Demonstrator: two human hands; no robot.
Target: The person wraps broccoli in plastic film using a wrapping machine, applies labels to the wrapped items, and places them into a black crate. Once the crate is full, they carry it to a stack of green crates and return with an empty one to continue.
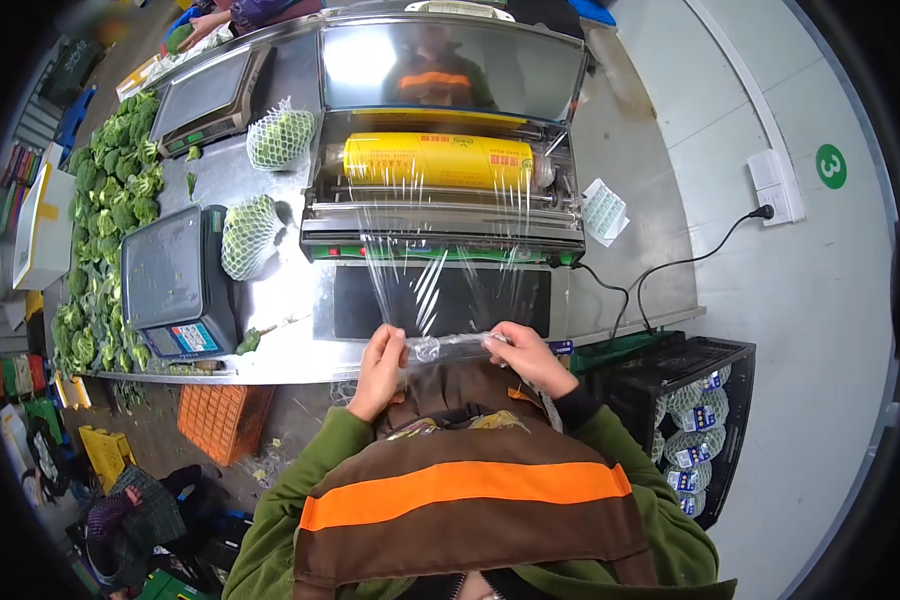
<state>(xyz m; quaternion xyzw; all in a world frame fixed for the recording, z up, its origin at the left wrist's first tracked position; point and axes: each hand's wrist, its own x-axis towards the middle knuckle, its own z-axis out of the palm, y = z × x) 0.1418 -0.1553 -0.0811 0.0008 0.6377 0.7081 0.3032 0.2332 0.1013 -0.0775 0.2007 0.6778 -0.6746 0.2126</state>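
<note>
A sheet of clear plastic wrap (440,290) stretches from the wrapping machine (440,240) down to my two hands at the table's front edge. My left hand (380,370) pinches its left corner, while my right hand (530,358) grips the right end. Between them the film's edge is bunched and crumpled. Inside the machine lies a yellow roll of film (440,160), below a raised shiny lid (450,68). Under the stretched wrap a black plate (350,300) shows. To the left sit two broccoli heads in white foam nets (280,137).
Two weighing scales (170,280) stand left, beside a long heap of broccoli (110,210). A black crate (725,440) of wrapped, labelled produce is at the lower right. A power cable (695,255) runs to the wall socket. An orange crate (222,422) stands on the floor; other people work at left.
</note>
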